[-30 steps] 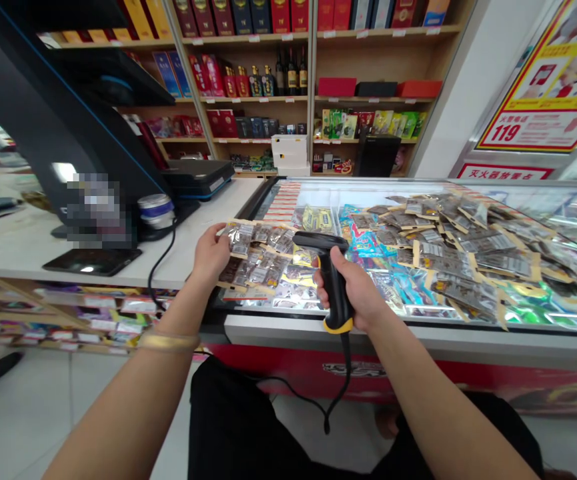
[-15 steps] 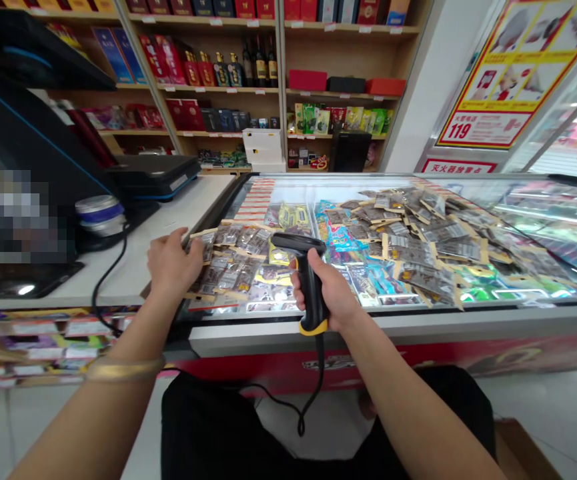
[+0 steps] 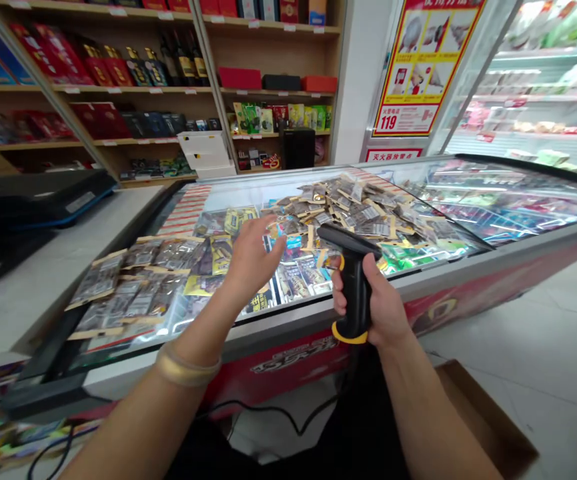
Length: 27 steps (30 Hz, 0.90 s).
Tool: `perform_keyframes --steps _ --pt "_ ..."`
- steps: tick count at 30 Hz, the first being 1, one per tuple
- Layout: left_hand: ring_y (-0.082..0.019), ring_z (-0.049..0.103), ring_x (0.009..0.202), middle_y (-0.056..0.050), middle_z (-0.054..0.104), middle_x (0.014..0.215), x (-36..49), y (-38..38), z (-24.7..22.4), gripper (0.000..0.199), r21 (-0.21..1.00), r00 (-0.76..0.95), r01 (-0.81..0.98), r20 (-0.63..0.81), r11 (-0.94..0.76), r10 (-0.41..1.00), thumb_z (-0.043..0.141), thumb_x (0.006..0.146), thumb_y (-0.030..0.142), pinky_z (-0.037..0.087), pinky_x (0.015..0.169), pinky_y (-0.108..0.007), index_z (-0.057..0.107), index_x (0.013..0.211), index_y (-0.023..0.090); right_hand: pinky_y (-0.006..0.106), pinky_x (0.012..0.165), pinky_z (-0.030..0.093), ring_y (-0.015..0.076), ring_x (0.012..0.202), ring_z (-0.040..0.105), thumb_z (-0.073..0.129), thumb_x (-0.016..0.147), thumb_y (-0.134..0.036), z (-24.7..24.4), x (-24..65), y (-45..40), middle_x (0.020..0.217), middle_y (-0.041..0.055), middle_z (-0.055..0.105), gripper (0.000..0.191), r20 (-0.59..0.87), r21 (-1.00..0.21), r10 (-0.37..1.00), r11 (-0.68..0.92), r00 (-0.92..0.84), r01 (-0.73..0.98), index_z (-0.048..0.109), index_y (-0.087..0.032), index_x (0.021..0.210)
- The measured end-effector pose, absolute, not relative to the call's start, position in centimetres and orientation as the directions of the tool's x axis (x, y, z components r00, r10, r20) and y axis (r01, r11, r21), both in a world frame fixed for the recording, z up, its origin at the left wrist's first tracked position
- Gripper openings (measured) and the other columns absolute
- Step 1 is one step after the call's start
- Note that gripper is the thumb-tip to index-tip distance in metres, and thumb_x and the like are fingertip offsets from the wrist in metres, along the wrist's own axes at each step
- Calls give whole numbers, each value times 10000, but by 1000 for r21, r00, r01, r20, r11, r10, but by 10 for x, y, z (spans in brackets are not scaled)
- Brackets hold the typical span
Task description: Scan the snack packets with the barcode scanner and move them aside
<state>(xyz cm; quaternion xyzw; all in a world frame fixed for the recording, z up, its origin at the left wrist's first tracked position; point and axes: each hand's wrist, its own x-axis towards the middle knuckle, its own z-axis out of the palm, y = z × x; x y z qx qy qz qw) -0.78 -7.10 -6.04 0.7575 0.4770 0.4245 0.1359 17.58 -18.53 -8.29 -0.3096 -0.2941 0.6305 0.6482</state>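
My right hand (image 3: 385, 303) grips a black and yellow barcode scanner (image 3: 352, 280) by its handle, held upright over the near edge of a glass-topped chest freezer (image 3: 288, 320). My left hand (image 3: 254, 257) hovers above the glass with its fingers apart, holding nothing. Beyond both hands lies a big heap of small clear-and-brown snack packets (image 3: 363, 210). A smaller group of the same packets (image 3: 138, 283) is laid out on the glass at the left. Colourful frozen goods show through the lid.
A white counter (image 3: 63, 247) with a black scale (image 3: 58, 193) stands at the left. Shelves with boxes and bottles line the back. An open cardboard box (image 3: 483, 413) is on the floor at my right. The scanner's cable (image 3: 288, 420) hangs across my lap.
My left hand has left the packets at the left and moved right toward the large heap. The view has turned right. My right hand still holds the scanner.
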Motion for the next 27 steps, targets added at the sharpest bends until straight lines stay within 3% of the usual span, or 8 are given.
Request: perform_keyframes --steps 5,10,14,18,24,27 --pt "-253 659 941 -164 622 1230 53 -64 -73 518 758 155 562 295 -330 943 675 804 339 524 877 -417 601 1282 156 202 419 423 75 457 492 768 701 -667 -90 221 -203 654 -32 574 550 -7 -786 983 108 183 -609 646 -171 904" --pt "-242 652 831 -111 654 1015 80 -55 -76 564 843 34 522 133 -131 991 703 795 407 508 759 -373 565 1276 146 217 422 424 85 459 492 739 723 -681 -101 244 -210 650 -33 568 548 -21 -791 975 119 222 -600 633 -175 905" --pt "-175 610 636 -28 632 780 91 -46 -73 448 905 -10 426 29 -22 1000 720 793 318 463 598 -290 547 1170 151 221 421 427 84 453 485 756 691 -693 -106 249 -211 634 -42 563 569 -35 -776 976 110 217 -621 636 -173 889" --pt "-134 593 538 12 618 659 92 -46 -67 389 964 -5 260 -54 53 999 746 751 184 447 534 -245 539 1079 154 219 414 421 83 449 489 785 651 -689 -107 250 -211 624 -45 564 588 -45 -760 976 105 213 -641 640 -170 887" --pt "-105 596 626 9 636 718 75 -64 -64 257 1000 36 -6 4 -3 999 795 655 208 545 655 -287 620 831 140 218 418 423 83 456 490 743 700 -691 -106 248 -212 638 -41 565 561 -35 -755 976 116 215 -646 633 -177 894" --pt "-122 600 672 20 630 734 58 -81 -71 325 995 53 -88 40 -35 998 816 569 267 570 693 -328 591 776 159 213 419 425 83 458 496 754 698 -684 -104 241 -214 646 -37 567 558 -1 -755 978 135 207 -641 639 -174 895"
